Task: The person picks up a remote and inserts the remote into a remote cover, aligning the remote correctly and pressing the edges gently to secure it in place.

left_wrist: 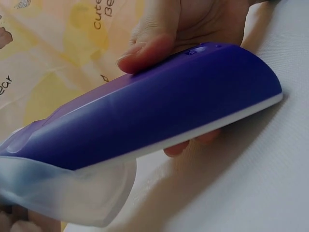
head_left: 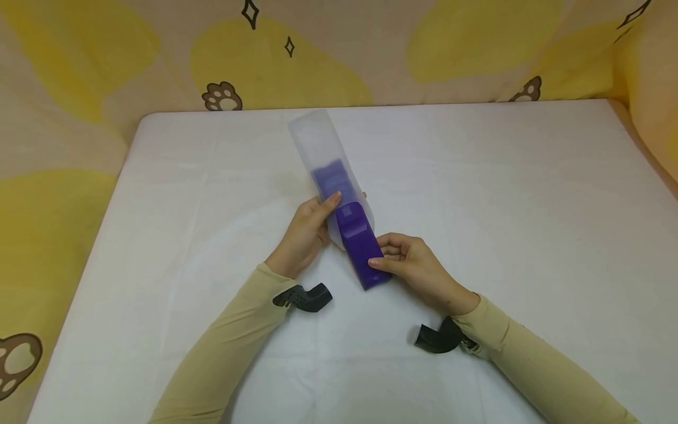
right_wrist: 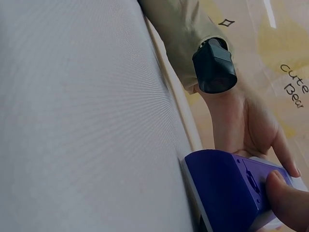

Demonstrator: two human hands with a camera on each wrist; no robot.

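A long purple case-like object (head_left: 362, 244) with a white strip along its underside lies slantwise above the table, its far part inside a frosted translucent sleeve (head_left: 316, 138). My left hand (head_left: 303, 237) grips the sleeve around its middle, thumb on top and fingers partly hidden beneath. Close to the near end, my right hand (head_left: 415, 264) pinches the bare purple part between thumb and fingers. The left wrist view shows the right thumb on the purple object's (left_wrist: 169, 106) upper face, with fingertips under the white edge. What the object is exactly, I cannot tell.
A white cloth-covered table (head_left: 185, 247) lies under both hands. Behind it hangs a yellow and cream patterned curtain (head_left: 328, 65). A dark wrist camera mount (head_left: 312, 297) juts from the left sleeve, another mount (head_left: 436, 338) from the right.
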